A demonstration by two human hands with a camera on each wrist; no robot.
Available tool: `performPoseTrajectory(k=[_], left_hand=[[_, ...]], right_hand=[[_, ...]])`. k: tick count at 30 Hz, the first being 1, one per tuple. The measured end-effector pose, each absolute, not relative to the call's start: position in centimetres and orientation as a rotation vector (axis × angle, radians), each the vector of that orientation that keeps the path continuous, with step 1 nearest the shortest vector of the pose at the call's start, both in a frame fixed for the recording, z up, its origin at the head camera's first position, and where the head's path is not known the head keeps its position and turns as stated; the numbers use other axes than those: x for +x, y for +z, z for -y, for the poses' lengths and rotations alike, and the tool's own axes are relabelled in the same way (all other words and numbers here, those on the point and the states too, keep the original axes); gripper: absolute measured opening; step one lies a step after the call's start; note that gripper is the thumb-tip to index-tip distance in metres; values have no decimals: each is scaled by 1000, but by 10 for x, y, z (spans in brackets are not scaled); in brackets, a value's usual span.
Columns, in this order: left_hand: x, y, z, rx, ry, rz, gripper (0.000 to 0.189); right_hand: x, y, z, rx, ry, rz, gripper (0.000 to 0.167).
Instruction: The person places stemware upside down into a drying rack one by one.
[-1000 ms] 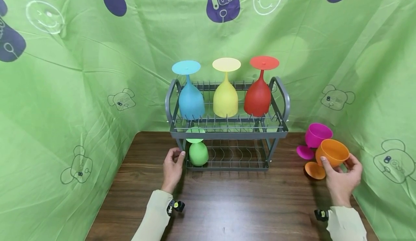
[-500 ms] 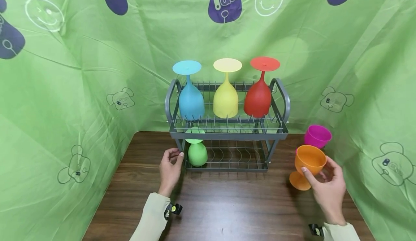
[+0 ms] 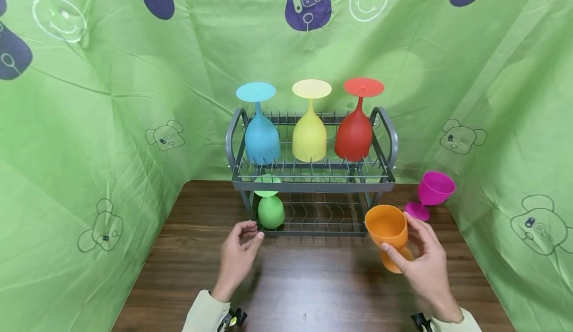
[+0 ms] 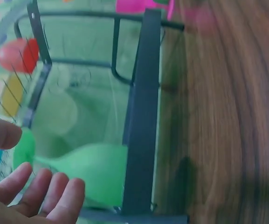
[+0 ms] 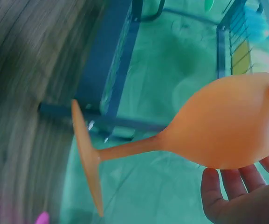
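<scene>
In the head view my right hand (image 3: 425,267) grips an orange goblet (image 3: 387,225) by its bowl, thumb on the near side; the goblet leans, its foot toward me. The right wrist view shows the orange goblet's (image 5: 223,123) bowl, stem and foot. My left hand (image 3: 239,255) hangs in front of the rack's lower left corner, fingers loosely bent and nothing in them. Nearest to it, a green goblet (image 3: 271,211) stands upside down on the lower tier of the dark dish rack (image 3: 313,187). The green goblet (image 4: 97,172) also shows beyond the fingers in the left wrist view.
Blue (image 3: 262,140), yellow (image 3: 310,138) and red (image 3: 353,138) goblets stand upside down on the rack's upper tier. A magenta goblet (image 3: 435,189) stands upright at the table's right back. Green cloth (image 3: 112,138) walls in the wooden table (image 3: 309,287).
My right hand has carried the orange goblet left, away from the magenta one, toward the rack's right front. My left hand has drawn back a little from the rack's left post.
</scene>
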State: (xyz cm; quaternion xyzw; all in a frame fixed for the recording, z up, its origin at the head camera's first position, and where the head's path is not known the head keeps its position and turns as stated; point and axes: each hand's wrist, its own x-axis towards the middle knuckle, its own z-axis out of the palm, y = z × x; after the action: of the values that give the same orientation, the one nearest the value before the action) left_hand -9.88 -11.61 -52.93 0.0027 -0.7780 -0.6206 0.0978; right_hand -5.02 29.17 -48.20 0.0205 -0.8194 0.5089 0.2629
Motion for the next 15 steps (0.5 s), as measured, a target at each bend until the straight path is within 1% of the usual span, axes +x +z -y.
performPoseTrajectory(k=[8, 15], left_hand=[[-71, -508, 93, -242, -1809, 2413, 40], [-59, -489, 73, -438, -1758, 2451, 46]], right_hand=[[-46, -468, -264, 336, 1239, 2326, 96], [-44, -458, -236, 530, 1129, 2408, 93]])
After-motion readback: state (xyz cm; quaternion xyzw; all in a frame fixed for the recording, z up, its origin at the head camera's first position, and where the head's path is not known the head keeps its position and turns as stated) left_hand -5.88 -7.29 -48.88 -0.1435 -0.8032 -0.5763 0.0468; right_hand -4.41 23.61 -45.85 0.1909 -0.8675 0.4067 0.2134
